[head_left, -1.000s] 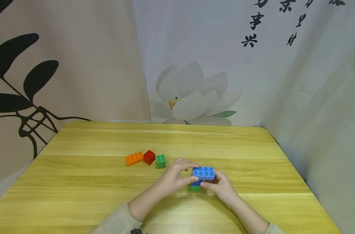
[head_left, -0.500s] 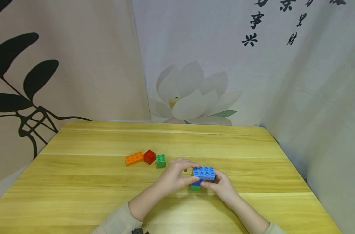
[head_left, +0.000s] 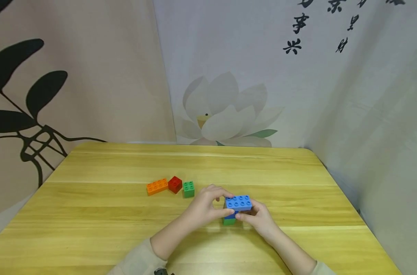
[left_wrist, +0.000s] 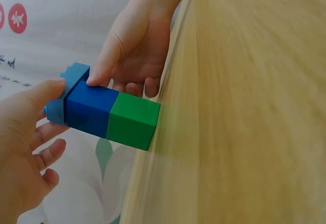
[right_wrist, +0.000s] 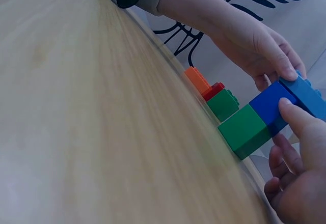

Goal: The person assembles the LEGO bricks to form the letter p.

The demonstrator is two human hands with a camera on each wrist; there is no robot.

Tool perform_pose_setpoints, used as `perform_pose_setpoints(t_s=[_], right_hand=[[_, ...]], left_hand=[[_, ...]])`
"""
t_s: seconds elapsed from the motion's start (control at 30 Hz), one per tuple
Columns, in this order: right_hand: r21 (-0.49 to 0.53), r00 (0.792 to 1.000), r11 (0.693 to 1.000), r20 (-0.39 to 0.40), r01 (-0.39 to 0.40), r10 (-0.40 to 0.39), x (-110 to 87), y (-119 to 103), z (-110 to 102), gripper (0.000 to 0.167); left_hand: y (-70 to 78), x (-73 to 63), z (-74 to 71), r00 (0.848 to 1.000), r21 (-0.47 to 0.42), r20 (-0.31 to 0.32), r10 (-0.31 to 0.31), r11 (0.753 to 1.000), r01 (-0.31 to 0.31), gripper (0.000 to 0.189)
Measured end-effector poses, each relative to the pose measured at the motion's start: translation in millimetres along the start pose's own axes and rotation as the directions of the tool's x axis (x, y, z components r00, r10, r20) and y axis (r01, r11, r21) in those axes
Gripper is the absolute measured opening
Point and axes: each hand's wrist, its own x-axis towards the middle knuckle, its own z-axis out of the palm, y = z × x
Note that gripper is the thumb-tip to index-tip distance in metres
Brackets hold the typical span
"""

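Head view shows the left hand (head_left: 208,204) pinching the light-blue brick (head_left: 239,203) between thumb and forefinger, its fingers parted only by the brick's breadth. The right hand (head_left: 261,219) grips the dark-blue brick (left_wrist: 91,107) just beneath, thumb on its face and other fingers partly hidden behind. The step in hand looks to be seating the light-blue brick on the stack; a thin dark line shows under it, and whether it is fully down cannot be told. The next move probably calls for an even downward press while the right hand steadies the column.

The top brick is long, with two rows of four studs, and overhangs the squarer dark-blue one. A green base brick (left_wrist: 133,119) sits lowest, seemingly resting on the wooden table (head_left: 91,214). Farther off to the left lie an orange brick (head_left: 157,186), a red brick (head_left: 175,184) and a small green brick (head_left: 189,189).
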Motion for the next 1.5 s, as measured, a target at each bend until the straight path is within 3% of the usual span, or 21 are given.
perform_pose_setpoints(t_s=[0.27,0.47,0.6,0.83,1.03,1.3,1.5], right_hand=[[-0.025,1.0,1.0,-0.005,0.0,0.0,0.2,0.7,-0.5,0.041],[-0.007,1.0,1.0,0.011,0.014,-0.014,-1.0,1.8,-0.1,0.042],[0.006,1.0,1.0,0.011,0.014,-0.014,-0.9,1.3,0.6,0.042],[-0.017,1.0,1.0,0.003,-0.005,0.005,-1.0,-0.6,0.6,0.042],[-0.012,1.0,1.0,-0.011,-0.029,0.029,-0.9,-2.5,0.2,0.043],[-0.005,1.0,1.0,-0.006,-0.021,0.021,-0.3,-0.9,-0.7,0.043],[-0.004,1.0,1.0,0.006,-0.008,0.008,0.4,-0.4,-0.1,0.042]], left_hand=[[-2.1,0.2,0.5,1.0,-0.033,0.022,0.005,0.999,-0.005,0.034],[-4.5,-0.4,-0.7,0.997,-0.141,0.065,-0.048,0.988,0.057,0.033],[-4.1,-0.8,-1.6,0.996,-0.161,0.07,-0.062,0.984,0.072,0.032],[-0.1,-1.0,0.6,0.998,-0.081,0.032,-0.057,0.995,0.059,0.033],[3.3,-1.0,0.8,1.0,0.005,0.003,-0.001,1.0,0.001,0.034],[6.4,-1.0,0.5,0.998,0.171,0.003,0.063,0.983,-0.063,0.034],[5.5,-0.9,-1.0,0.999,0.116,0.011,0.032,0.993,-0.033,0.033]])
